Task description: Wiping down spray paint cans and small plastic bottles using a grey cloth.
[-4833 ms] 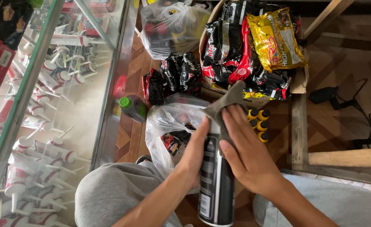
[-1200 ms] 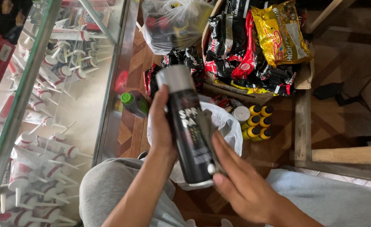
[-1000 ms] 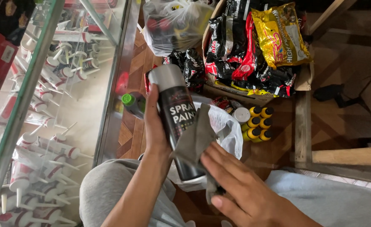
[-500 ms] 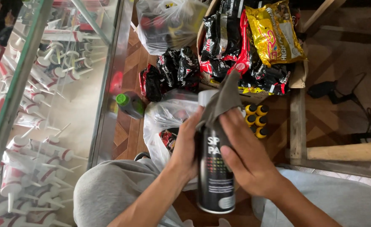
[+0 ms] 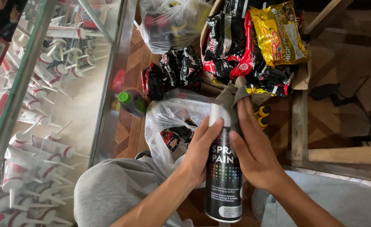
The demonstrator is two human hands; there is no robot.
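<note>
While its white cap is pointing toward the frame's top, the black spray can, long axis near vertical at lower centre, is being clasped by the left hand; a grey cloth is being pressed against it by the right hand.

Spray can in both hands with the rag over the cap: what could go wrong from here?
1. The left hand grips the black spray can only near its top; it might slip while the right hand rubs.
2. The grey rag covers the cap end, so pressing there could possibly trigger the nozzle.
3. A dropped can may hit the white plastic bag right beneath.
</note>
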